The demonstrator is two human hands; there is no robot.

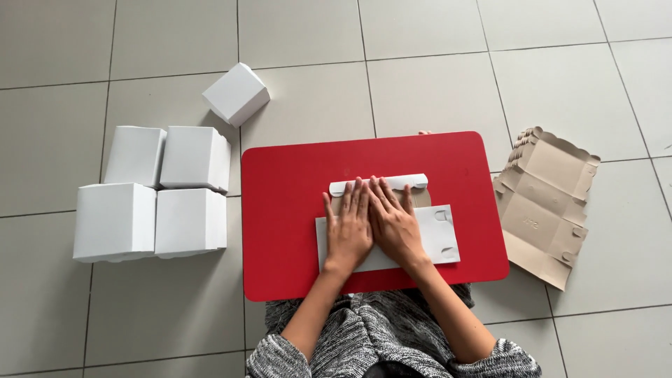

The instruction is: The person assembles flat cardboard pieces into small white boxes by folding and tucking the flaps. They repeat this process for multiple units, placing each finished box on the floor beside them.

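On the red tray table, centre of view, lies a flat white cardboard box blank, partly folded, its brown inner side showing near the top flap. Left hand lies flat, fingers straight and close together, palm down on the blank, holding nothing. Right hand same: flat, fingers slightly spread, pressing on the blank just beside the left hand, index fingers touching or nearly so. Both hands cover the middle of the blank; its right end with cut tabs sticks out past the right hand. Grey knit sleeves at bottom edge. Left of the table on the tiled floor: four assembled white boxes grouped two by two, touching, plus a fifth white box apart, tilted, farther up. Right of the table: a stack of unfolded blanks, brown side up, just beside the table's edge.
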